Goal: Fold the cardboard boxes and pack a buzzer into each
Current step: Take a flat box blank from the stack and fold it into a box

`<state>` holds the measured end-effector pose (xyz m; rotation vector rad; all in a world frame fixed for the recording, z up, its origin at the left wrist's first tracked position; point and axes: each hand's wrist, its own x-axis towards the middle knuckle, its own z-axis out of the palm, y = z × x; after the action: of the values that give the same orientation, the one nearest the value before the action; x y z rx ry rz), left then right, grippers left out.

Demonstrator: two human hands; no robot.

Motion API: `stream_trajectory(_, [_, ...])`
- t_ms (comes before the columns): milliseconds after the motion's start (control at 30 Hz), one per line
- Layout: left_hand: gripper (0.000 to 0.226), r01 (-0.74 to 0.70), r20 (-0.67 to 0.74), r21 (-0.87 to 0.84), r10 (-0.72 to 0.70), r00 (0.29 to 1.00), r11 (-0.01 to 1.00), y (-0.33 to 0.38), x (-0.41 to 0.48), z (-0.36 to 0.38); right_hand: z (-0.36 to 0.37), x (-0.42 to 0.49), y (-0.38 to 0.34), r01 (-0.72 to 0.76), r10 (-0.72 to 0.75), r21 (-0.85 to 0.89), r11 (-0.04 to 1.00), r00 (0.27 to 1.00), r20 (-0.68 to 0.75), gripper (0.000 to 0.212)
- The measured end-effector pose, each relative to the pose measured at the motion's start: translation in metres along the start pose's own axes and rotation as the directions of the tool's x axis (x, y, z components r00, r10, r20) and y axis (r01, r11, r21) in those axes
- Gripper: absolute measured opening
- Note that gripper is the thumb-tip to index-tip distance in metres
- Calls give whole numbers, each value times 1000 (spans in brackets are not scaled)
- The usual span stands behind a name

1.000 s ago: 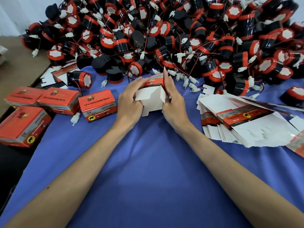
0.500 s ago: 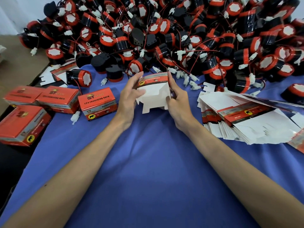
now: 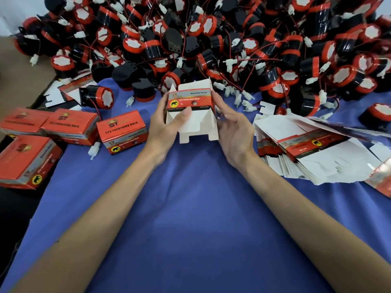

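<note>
Pinching the half-folded cardboard box [image 3: 191,100] with the left hand [image 3: 164,123], thumb laid over a white open flap; clasping its right side with the curled fingers of the right hand [image 3: 234,129]; holding it upright over the blue cloth [image 3: 190,218], in front of the heap of buzzers [image 3: 211,39]; closed boxes [image 3: 123,134] to the left, flat box blanks [image 3: 317,153] to the right.

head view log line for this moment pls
step: folding box | left hand: holds box | right hand: holds box | flaps: open
</note>
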<state>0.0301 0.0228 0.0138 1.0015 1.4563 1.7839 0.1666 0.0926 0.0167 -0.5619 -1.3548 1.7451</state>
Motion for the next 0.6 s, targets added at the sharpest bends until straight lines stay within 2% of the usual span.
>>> stream_trajectory(67, [65,-51,36,69,49,998,996,1,-2,1,2,1,1,38,-39,-93,995,999,-5,46])
stream_trajectory(133, [70,-98,84,125,88,993,987,2,-3,2,8,1,-1,10,-10,-43,999,1000,-8,50])
stream_trajectory(267, [70,-84,145,97,69,987,992,-3,0,-2,9,2,4,27,-28,-133,991,1000,-7,52])
stream_trajectory(367, [73,2,102,33,-6,995,999,-7,0,-3,7,3,6,9,-12,-158,987,1000,-17,57])
stream_trajectory(467, [61,47,66,32,-49,997,998,-5,2,0,6,5,6,-18,15,-138,990,1000,-21,61])
stream_trajectory(600, [59,24,41,84,-27,999,996,-2,2,7,2,5,9,-14,12,-114,993,1000,-24,61])
